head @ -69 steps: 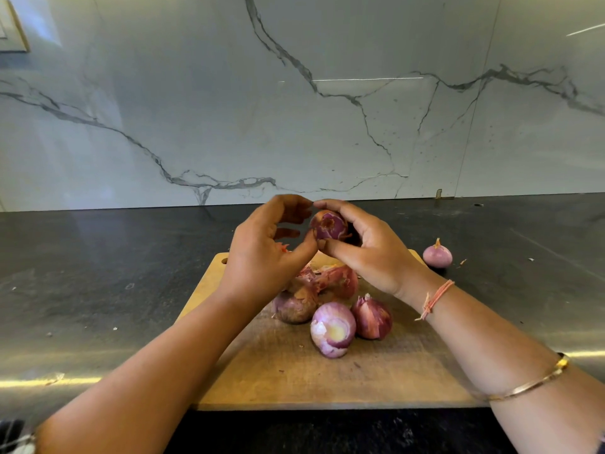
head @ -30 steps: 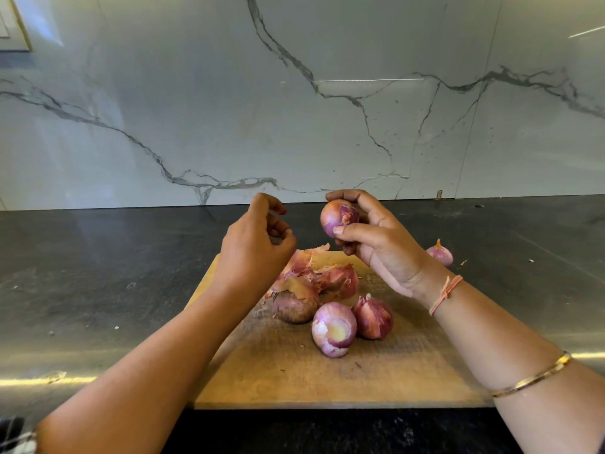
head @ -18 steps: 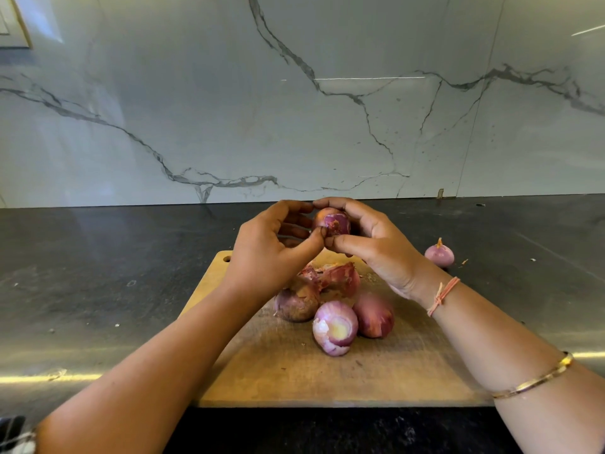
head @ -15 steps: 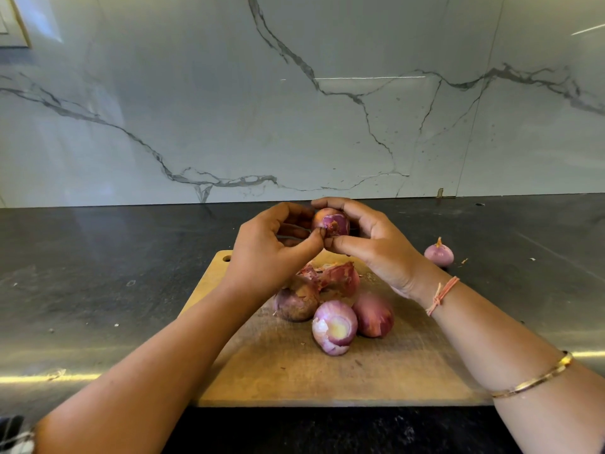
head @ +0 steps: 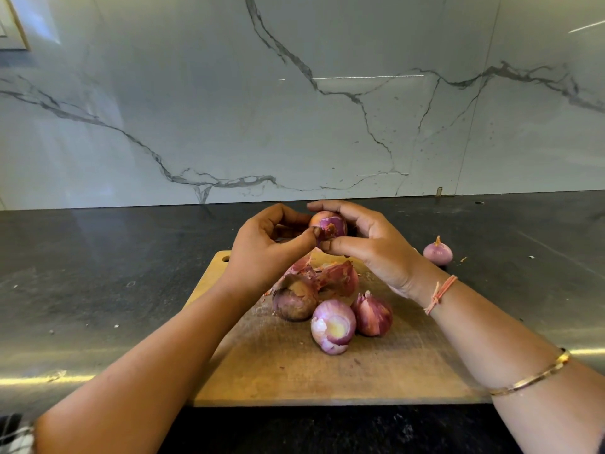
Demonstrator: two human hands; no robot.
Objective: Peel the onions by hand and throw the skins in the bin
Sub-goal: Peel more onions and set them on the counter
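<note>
Gripping a small onion (head: pixel 331 221) above the chopping board (head: pixel 294 371), the right hand (head: pixel 376 253) curled round it; the left hand (head: pixel 265 253) pinched its skin (head: pixel 328 230); peelings (head: pixel 334 273) lay on the board.

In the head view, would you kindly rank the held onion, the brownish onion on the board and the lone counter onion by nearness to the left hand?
1. Held onion: touched by the left hand.
2. Brownish onion: on the board, below that hand.
3. Lone onion: on the counter, far right.
</note>
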